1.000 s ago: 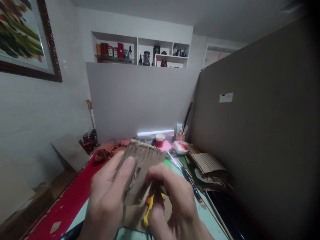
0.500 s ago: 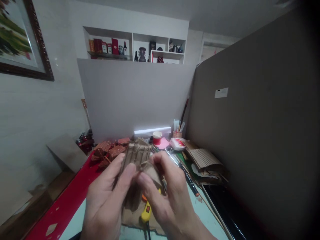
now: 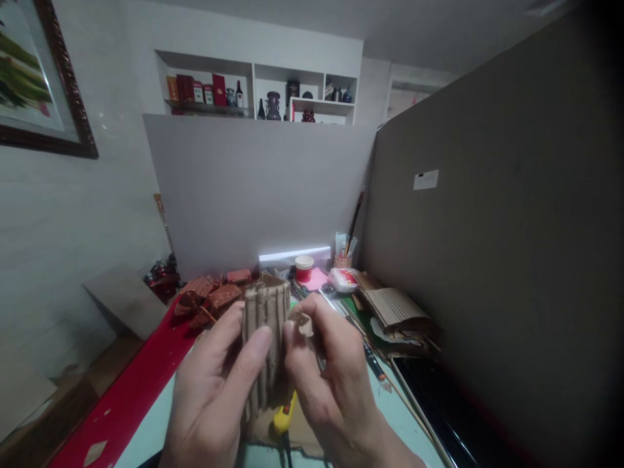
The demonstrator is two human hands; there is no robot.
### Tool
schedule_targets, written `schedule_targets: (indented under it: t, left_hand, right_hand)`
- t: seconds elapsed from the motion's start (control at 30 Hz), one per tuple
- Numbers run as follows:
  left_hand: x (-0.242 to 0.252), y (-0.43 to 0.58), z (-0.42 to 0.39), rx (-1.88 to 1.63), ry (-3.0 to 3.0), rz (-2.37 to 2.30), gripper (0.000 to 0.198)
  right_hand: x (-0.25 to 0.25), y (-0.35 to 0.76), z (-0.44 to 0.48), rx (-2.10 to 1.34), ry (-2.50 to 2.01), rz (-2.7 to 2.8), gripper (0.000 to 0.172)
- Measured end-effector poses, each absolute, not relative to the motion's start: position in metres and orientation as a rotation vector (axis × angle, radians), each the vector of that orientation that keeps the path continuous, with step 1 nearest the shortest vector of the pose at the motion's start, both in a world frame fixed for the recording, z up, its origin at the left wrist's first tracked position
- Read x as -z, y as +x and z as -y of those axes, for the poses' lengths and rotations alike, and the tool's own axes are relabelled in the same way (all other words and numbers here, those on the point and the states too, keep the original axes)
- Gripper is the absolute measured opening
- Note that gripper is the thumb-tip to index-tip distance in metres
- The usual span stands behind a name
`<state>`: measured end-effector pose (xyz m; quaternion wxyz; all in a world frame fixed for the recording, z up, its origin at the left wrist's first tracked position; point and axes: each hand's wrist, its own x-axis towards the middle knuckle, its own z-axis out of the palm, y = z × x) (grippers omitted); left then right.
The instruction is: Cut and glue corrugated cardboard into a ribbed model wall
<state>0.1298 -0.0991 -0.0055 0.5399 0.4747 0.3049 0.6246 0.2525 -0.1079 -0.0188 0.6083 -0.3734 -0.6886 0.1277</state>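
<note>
My left hand (image 3: pixel 214 383) is closed around a corrugated cardboard piece (image 3: pixel 267 312), its ridges running upright and its upper edge ragged. The thumb presses on the ridged face. Close to its right side, my right hand (image 3: pixel 336 370) pinches a small curled scrap of cardboard (image 3: pixel 303 323) between thumb and forefinger. Whether the scrap still joins the larger piece I cannot tell. Below the hands, partly hidden, a yellow tool with a black cord (image 3: pixel 283 419) lies on a flat cardboard sheet (image 3: pixel 263 429).
Reddish-brown painted pieces (image 3: pixel 221 299) lie at the back left by the red table edge (image 3: pixel 141 364). A red-and-white tub (image 3: pixel 304 268), a holder with brushes (image 3: pixel 344 260) and stacked cardboard (image 3: pixel 397 309) stand behind. A glossy black panel (image 3: pixel 439 403) lies right. Grey boards (image 3: pixel 263 188) enclose the table.
My right hand has peeled a flap away from the ridged face and now pinches a small curled scrap. More of the cardboard's upright ridges show.
</note>
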Motion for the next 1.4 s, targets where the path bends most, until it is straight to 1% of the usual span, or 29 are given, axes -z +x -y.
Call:
schedule_targets:
  t: [0.1, 0.27, 0.4, 0.53, 0.67, 0.73, 0.83, 0.9, 1.0, 1.1, 1.13, 1.2, 1.23, 1.33, 1.4]
  left_hand:
    - [0.014, 0.127, 0.101, -1.46, 1.119, -0.714, 0.041]
    - [0.018, 0.125, 0.102, -1.397, 1.079, -0.659, 0.036]
    - [0.013, 0.124, 0.105, -1.364, 0.98, -0.612, 0.039]
    - [0.01, 0.125, 0.109, -1.377, 0.91, -0.567, 0.038]
    - [0.01, 0.124, 0.103, -1.344, 0.952, -0.536, 0.036]
    - [0.007, 0.122, 0.098, -1.336, 0.937, -0.533, 0.033]
    - [-0.001, 0.118, 0.089, -1.412, 0.915, -0.574, 0.03]
    - [-0.006, 0.114, 0.085, -1.503, 0.912, -0.622, 0.028]
    - [-0.012, 0.109, 0.082, -1.63, 0.88, -0.632, 0.02]
    - [-0.016, 0.107, 0.081, -1.722, 0.775, -0.622, 0.016]
    - [-0.016, 0.107, 0.081, -1.737, 0.746, -0.625, 0.017]
    - [-0.017, 0.108, 0.081, -1.743, 0.73, -0.623, 0.021]
    - [-0.016, 0.108, 0.082, -1.728, 0.739, -0.616, 0.023]
    - [-0.011, 0.109, 0.085, -1.638, 0.778, -0.578, 0.031]
    - [-0.007, 0.111, 0.088, -1.534, 0.812, -0.549, 0.037]
  right_hand:
    - [0.019, 0.254, 0.108, -0.23, -0.861, 1.582, 0.013]
    - [0.021, 0.254, 0.109, -0.327, -0.872, 1.509, 0.014]
    - [0.019, 0.255, 0.108, -0.419, -0.846, 1.427, 0.017]
    - [0.016, 0.26, 0.106, -0.372, -0.818, 1.431, 0.013]
    - [0.01, 0.266, 0.106, -0.474, -0.842, 1.364, 0.021]
    - [0.007, 0.269, 0.106, -0.518, -0.816, 1.335, 0.02]
    - [0.004, 0.275, 0.106, -0.535, -0.759, 1.287, 0.01]
    - [0.002, 0.28, 0.107, -0.472, -0.787, 1.315, 0.017]
    - [0.0, 0.288, 0.108, -0.421, -0.925, 1.594, 0.023]
    - [-0.002, 0.287, 0.106, -0.565, -1.086, 1.958, 0.024]
    - [-0.001, 0.286, 0.105, -0.622, -1.116, 2.027, 0.022]
    - [0.001, 0.28, 0.102, -0.737, -1.108, 2.033, 0.01]
    - [0.002, 0.278, 0.1, -0.81, -1.064, 1.965, 0.01]
    - [0.006, 0.274, 0.096, -0.995, -0.908, 1.634, 0.024]
    - [0.007, 0.276, 0.094, -1.053, -0.832, 1.424, 0.032]
